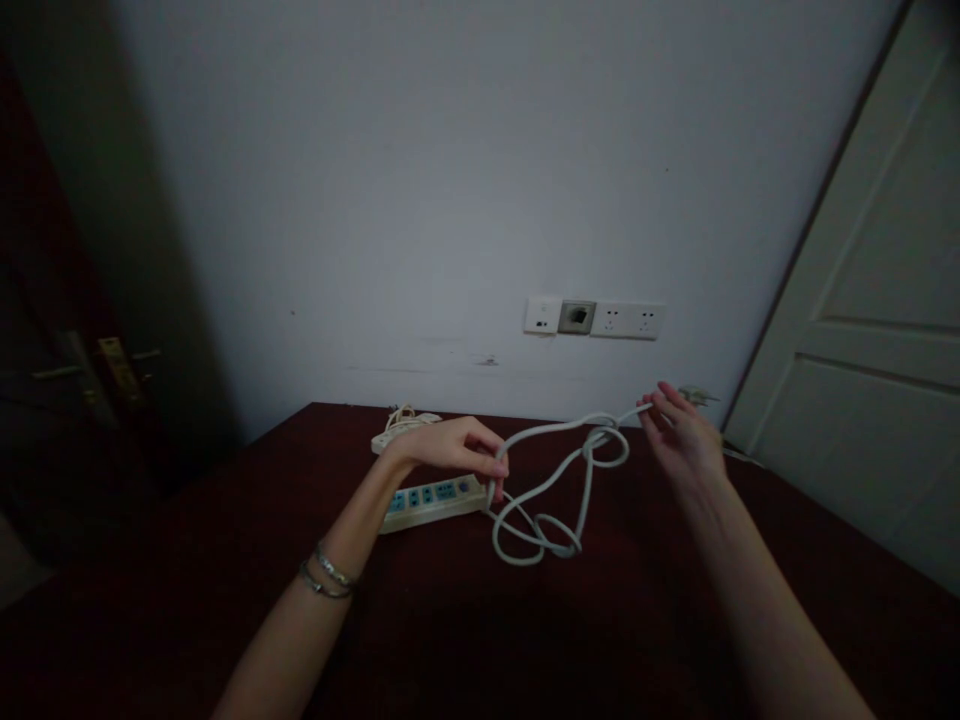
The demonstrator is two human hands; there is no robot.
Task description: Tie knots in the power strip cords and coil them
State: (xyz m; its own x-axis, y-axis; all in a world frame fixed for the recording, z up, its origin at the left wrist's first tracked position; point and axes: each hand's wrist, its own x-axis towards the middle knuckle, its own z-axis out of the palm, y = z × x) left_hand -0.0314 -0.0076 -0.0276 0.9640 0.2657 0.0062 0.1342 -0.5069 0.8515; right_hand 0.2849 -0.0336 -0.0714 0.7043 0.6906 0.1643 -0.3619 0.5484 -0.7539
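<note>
A white power strip (pixel 431 500) with blue sockets lies on the dark red table (pixel 187 600). Its long white cord (pixel 559 480) runs off to the right in tangled loops, part lifted above the table. My left hand (pixel 457 447) hovers over the strip's right end, fingers pinched on the cord near where it leaves the strip. My right hand (pixel 679 435) is raised at the right, fingers closed on the cord's far end, where the plug (pixel 696 396) sticks out behind the fingertips.
A second white power strip with a coiled cord (pixel 401 425) lies by the wall. Wall sockets (pixel 596 318) sit above the table's back edge. A pale door (pixel 877 330) stands at the right, a dark door with brass handle (pixel 112 370) at the left.
</note>
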